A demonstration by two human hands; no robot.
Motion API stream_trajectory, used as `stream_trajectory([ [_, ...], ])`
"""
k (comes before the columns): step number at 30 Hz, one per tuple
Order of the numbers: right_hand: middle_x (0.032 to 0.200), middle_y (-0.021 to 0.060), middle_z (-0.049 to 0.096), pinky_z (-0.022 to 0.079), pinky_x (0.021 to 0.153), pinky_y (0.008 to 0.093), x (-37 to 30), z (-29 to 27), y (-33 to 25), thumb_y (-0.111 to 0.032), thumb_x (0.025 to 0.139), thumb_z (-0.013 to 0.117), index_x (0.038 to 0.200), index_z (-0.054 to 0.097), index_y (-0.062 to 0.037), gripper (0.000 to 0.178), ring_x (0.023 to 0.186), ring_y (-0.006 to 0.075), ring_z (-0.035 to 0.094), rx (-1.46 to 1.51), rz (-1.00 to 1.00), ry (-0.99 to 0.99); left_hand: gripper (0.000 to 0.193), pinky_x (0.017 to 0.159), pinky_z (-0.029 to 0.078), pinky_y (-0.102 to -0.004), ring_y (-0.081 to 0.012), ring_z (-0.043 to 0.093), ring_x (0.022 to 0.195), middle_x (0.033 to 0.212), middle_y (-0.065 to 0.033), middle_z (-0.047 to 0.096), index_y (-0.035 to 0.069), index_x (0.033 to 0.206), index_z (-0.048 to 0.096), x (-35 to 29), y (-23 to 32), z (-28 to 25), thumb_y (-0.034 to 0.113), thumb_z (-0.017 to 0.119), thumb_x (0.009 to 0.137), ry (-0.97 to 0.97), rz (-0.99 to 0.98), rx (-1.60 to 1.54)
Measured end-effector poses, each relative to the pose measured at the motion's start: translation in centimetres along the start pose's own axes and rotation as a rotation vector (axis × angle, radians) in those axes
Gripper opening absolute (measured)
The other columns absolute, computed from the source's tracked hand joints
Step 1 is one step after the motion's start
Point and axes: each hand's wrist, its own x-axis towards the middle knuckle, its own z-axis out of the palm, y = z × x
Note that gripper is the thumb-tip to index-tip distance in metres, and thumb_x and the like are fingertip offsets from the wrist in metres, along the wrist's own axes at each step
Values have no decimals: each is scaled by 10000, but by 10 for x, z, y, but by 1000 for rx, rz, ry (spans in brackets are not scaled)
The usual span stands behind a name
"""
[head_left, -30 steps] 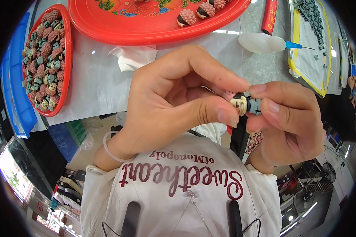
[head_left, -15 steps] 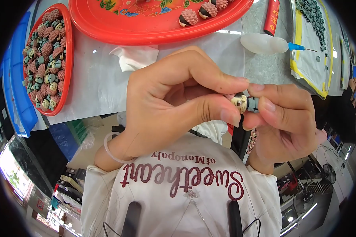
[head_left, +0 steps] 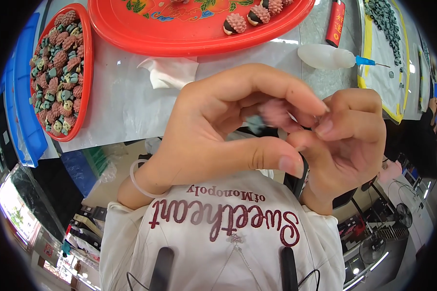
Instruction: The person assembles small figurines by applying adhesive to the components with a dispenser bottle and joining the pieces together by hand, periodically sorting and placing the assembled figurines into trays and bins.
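Observation:
In the curl of my left hand (head_left: 218,131) is a small figurine (head_left: 275,114) with bumpy pink hair and a grey-green body, smeared by motion. The left fingers bend round it, while the left thumb lies apart below. My right hand (head_left: 349,136) meets the left fingertips on the right side, its own fingers bent and pressed together. What sits between the right fingertips is hidden. Nearest beyond the hands is a crumpled white cloth (head_left: 169,72) on the table.
A red tray (head_left: 204,50) at the far side bears several pink-haired pieces. An oval red basket (head_left: 86,82) full of figurines stands left, beside blue trays (head_left: 26,114). A needle-tipped bottle (head_left: 325,56), a red lighter (head_left: 335,24) and a yellow-taped board (head_left: 381,89) with small grey-green parts lie right.
The figurine has turned: its pink hair now faces right and its grey-green body left, deeper in the left hand's curl. The left thumb has come away from it.

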Motion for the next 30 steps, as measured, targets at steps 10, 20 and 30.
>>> stream_trajectory([
  [10, 751, 67, 441, 337, 558, 205, -4, 6, 4, -38, 644, 689, 765, 467, -31, 253, 616, 116, 406, 125, 89, 44, 221, 565, 407, -198, -125, 484, 650, 878, -120, 484, -14, 927, 480, -4, 1, -13, 158, 543, 803, 93, 51, 160],
  [20, 723, 91, 473, 334, 560, 195, -7, 9, 0, 24, 654, 646, 787, 479, -15, 217, 634, 123, 426, 163, 187, 43, 470, 606, 447, -225, -173, 535, 760, 1012, -174, 444, -21, 1128, 321, -10, 11, -2, 200, 565, 792, 176, 40, 282],
  [30, 735, 97, 480, 343, 565, 192, -6, 12, 1, 62, 651, 627, 795, 474, -5, 221, 643, 127, 437, 202, 212, 34, 602, 605, 450, -236, -157, 539, 757, 980, -188, 537, -30, 1031, 418, -9, 15, -16, 333, 680, 629, 13, 151, 589],
])
